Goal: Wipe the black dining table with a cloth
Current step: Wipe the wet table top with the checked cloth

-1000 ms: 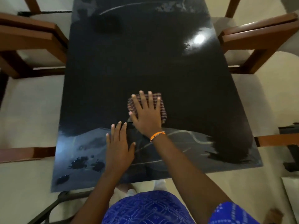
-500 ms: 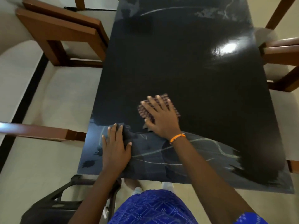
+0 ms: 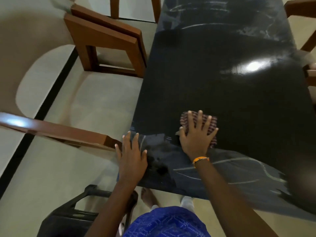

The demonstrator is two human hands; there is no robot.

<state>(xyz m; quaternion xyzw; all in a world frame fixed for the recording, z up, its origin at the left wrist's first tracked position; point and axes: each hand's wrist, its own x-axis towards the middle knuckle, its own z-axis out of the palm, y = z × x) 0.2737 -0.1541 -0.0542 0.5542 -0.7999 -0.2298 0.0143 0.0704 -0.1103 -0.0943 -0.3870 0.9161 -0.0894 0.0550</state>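
Scanning left to right: a long wooden chair rail [image 3: 56, 132] cuts in from the left edge over pale floor [image 3: 51, 168], with a wooden chair [image 3: 106, 41] further back, standing just beside the table's left edge. A black plastic chair [image 3: 71, 214] sits low at the bottom left, near your body. Your left hand [image 3: 130, 158] lies flat on the near-left corner of the black table [image 3: 222, 82], palm down, fingers spread, holding nothing; its outer edge overhangs the table's side. Just right of it the surface shows a dull hazy band with a few dark wet blotches [image 3: 159, 166] and thin pale streaks [image 3: 239, 168] running toward the right. Your right hand [image 3: 196, 135] is pressed flat on the checked cloth [image 3: 210, 125], fingers fanned wide, palm pinning it to the tabletop; not a pinch. Cloth sits near the left-front part of the table, right at the boundary between the hazy band and the glossy dark area beyond. Orange bracelet [image 3: 201, 159] on that wrist. Further right and back, a bright lamp reflection [image 3: 254, 66] on the gloss. Another wooden chair [image 3: 307, 36] pokes in at the right edge. Blue patterned clothing [image 3: 164, 223] fills the bottom centre.
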